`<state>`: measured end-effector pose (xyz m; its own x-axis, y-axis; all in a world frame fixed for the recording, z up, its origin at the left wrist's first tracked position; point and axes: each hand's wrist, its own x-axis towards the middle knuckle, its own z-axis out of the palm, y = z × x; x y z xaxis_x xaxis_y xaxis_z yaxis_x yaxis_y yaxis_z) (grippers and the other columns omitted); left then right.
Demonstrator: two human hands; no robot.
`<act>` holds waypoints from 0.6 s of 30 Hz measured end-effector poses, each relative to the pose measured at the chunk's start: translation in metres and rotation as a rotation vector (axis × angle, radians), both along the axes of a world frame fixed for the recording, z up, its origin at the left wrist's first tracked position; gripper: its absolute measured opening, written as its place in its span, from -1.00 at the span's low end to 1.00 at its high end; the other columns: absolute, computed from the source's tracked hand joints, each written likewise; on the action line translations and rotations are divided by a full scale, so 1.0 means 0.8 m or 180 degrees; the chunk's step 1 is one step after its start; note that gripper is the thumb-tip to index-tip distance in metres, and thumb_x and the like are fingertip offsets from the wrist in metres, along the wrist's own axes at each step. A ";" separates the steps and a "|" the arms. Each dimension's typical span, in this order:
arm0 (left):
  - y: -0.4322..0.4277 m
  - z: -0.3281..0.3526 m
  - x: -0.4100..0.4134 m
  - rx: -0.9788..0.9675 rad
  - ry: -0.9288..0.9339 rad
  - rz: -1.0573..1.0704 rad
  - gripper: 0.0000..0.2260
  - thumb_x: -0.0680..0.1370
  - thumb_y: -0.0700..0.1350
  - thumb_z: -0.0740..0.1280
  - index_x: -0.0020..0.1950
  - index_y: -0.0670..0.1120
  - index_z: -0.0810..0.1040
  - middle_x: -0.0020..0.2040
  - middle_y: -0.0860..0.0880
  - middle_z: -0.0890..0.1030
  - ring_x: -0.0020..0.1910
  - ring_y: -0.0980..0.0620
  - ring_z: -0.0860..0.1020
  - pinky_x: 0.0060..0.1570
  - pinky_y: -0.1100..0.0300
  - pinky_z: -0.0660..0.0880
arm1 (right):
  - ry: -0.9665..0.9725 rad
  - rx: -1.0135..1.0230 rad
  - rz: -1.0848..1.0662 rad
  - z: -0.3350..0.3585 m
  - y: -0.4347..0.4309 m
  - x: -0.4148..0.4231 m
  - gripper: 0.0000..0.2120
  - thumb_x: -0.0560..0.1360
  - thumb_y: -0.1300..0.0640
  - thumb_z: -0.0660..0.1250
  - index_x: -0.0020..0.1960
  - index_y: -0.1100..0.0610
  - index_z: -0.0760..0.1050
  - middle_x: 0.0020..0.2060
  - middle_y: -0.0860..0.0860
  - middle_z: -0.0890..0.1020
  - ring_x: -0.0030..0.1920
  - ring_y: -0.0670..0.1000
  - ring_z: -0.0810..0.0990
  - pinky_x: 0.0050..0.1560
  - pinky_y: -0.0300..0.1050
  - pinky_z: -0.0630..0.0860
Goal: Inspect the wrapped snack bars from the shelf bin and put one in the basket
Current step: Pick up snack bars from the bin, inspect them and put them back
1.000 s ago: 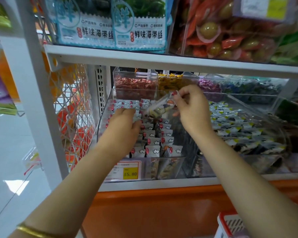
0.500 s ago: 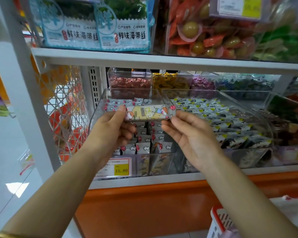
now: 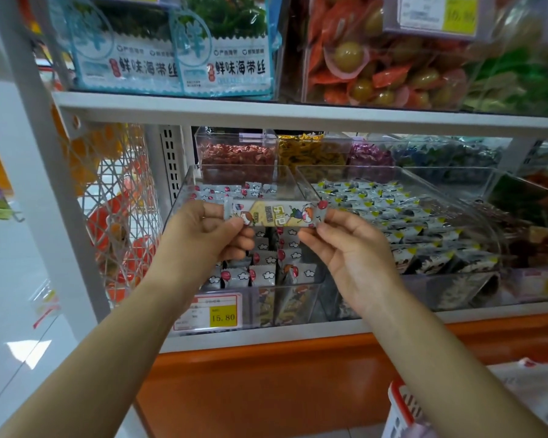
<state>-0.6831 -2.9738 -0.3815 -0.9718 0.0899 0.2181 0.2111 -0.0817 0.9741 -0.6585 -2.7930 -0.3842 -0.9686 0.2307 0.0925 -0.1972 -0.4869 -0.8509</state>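
Inspection step: left hand [image 3: 203, 235] and right hand [image 3: 351, 251] each pinch an end of one snack bar [image 3: 274, 214], held level above the shelf bin [image 3: 184, 197]; next, lowering it to the basket [image 3: 400, 406] at lower right.

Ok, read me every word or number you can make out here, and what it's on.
"鲜味海带丝": each of the two blue seaweed packs on the upper shelf.
"15.80": yellow price tag on the bin front.
On the snack bar, pinched between left hand and right hand: lettering too blurred to read.
On the upper price tag, top right: blurred.
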 end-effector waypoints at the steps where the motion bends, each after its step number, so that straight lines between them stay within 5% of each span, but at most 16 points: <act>1: 0.000 0.001 0.002 -0.0097 0.0096 0.0033 -0.94 0.54 -0.29 0.27 -0.06 -0.18 0.40 -0.28 -0.15 0.67 -0.37 0.04 0.63 -0.41 0.29 0.55 | 0.0010 -0.0002 -0.0006 0.000 0.000 0.000 -0.87 0.51 0.44 0.21 -0.08 0.28 0.49 -0.24 0.14 0.59 -0.30 0.04 0.68 -0.26 -0.21 0.60; 6: 0.004 -0.001 0.006 -0.0553 0.0477 0.0119 -0.92 0.54 -0.28 0.29 -0.05 -0.19 0.38 -0.28 -0.15 0.66 -0.35 -0.02 0.64 -0.39 0.23 0.58 | 0.0169 0.0463 -0.0094 -0.002 0.000 -0.002 -0.90 0.50 0.15 0.31 -0.06 0.18 0.47 -0.17 0.09 0.57 -0.26 0.07 0.67 -0.25 -0.14 0.61; 10: 0.006 -0.001 0.006 -0.0901 0.0393 0.0191 -0.84 0.48 -0.15 0.38 -0.06 -0.13 0.42 -0.24 -0.08 0.66 -0.26 -0.02 0.65 -0.27 0.12 0.62 | 0.0319 0.1206 -0.0313 -0.006 0.000 -0.001 -0.91 0.52 0.21 0.30 0.00 0.09 0.53 -0.08 0.08 0.53 -0.24 -0.03 0.66 -0.18 -0.12 0.63; 13: 0.003 0.003 0.006 -0.0601 -0.0014 0.0058 -0.66 0.40 0.04 0.39 0.05 -0.11 0.45 -0.14 -0.06 0.67 -0.23 0.00 0.66 -0.28 0.17 0.60 | 0.0436 0.1500 -0.0224 -0.005 0.002 -0.002 -0.83 0.51 0.32 0.29 0.04 0.11 0.54 -0.03 0.07 0.57 -0.14 -0.05 0.67 -0.14 -0.17 0.61; 18: 0.005 0.005 0.007 -0.0862 0.0151 0.0010 -0.81 0.52 -0.06 0.31 0.10 -0.05 0.58 -0.03 -0.08 0.63 -0.19 0.03 0.65 -0.20 0.19 0.61 | 0.0495 0.2013 -0.0190 -0.010 0.002 -0.002 -0.83 0.46 0.18 0.35 -0.01 -0.01 0.62 -0.06 -0.03 0.65 -0.03 -0.04 0.64 0.03 0.01 0.60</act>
